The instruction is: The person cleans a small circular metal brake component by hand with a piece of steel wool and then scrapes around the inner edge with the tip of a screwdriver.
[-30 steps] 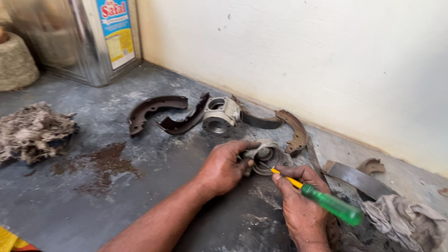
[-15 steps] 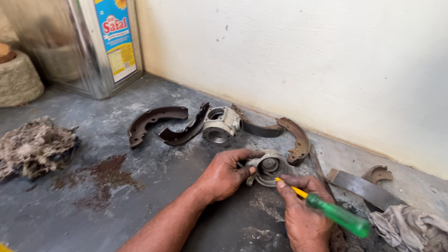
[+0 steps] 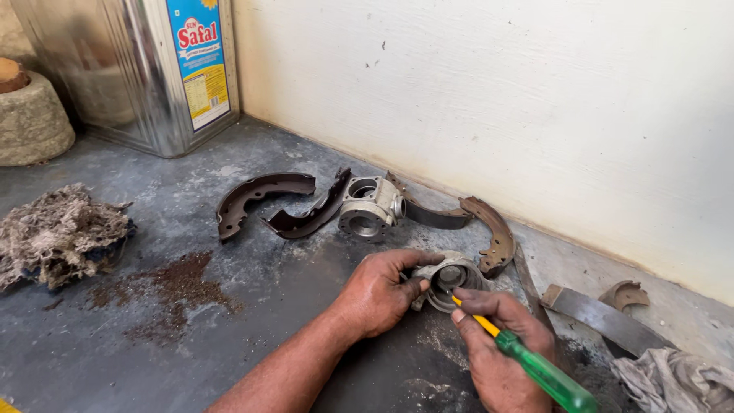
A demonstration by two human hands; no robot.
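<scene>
Gripping a round grey metal cylinder housing against the dark stained concrete floor, the left hand wraps its thumb and fingers around the near side of the part, closed firmly on it. The right hand sits just beside it, fist closed on a green-handled screwdriver with a yellow shank, whose tip points into the housing's open bore; whether the tip touches metal inside cannot be told.

Judging from how things lie, the stripping down seems well advanced. A second, similar silver-grey cast housing lies just beyond the left hand, apart and untouched. Two dark curved brake shoes rest farther off past the left hand, and a rusty brown curved brake shoe lies just beyond the held part, near the cream plastered wall. To the outer side of the right hand lie a flat grey metal strip and a crumpled grey rag. Far to the left-hand side sits a matted clump of grey cotton waste.

Work inside the held housing's bore looks unfinished, and nothing here is reassembled yet.
</scene>
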